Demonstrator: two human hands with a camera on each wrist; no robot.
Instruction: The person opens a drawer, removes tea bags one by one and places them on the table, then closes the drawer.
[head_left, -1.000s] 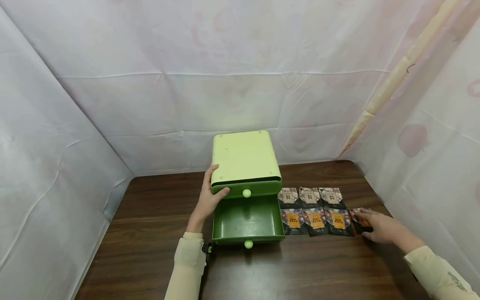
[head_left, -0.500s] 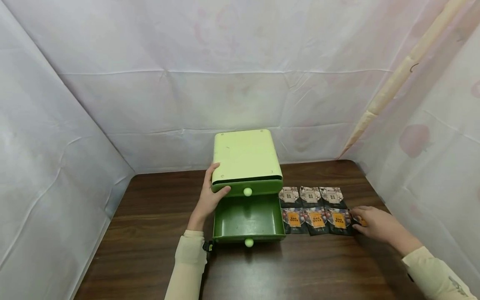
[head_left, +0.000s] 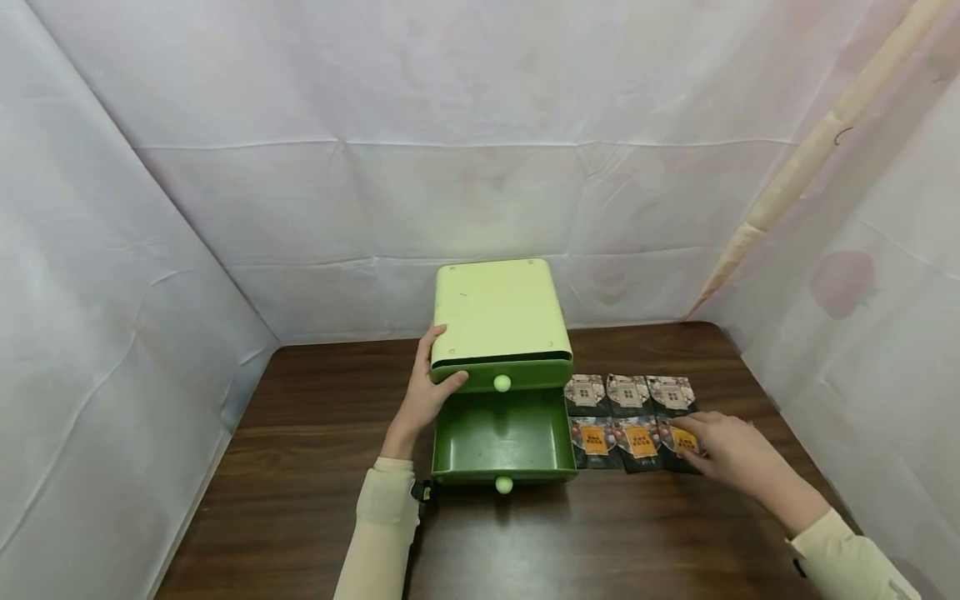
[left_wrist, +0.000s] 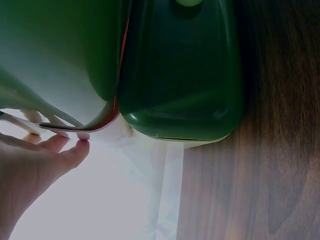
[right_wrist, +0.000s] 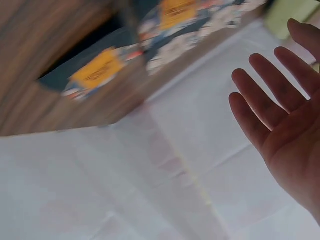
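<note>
Showing orange label, seemingly lettered: dark packet.

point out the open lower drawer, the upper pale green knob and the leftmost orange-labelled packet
Open lower drawer (head_left: 504, 446): head view, on its bare inside floor.
Upper pale green knob (head_left: 502, 383): head view, middle of its round front.
Leftmost orange-labelled packet (head_left: 596, 441): head view, on its orange label.

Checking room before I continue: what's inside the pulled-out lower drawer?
The lower drawer shows only its bare green interior toward the front. The rear is hidden under the upper drawer, contents unknown.
</note>
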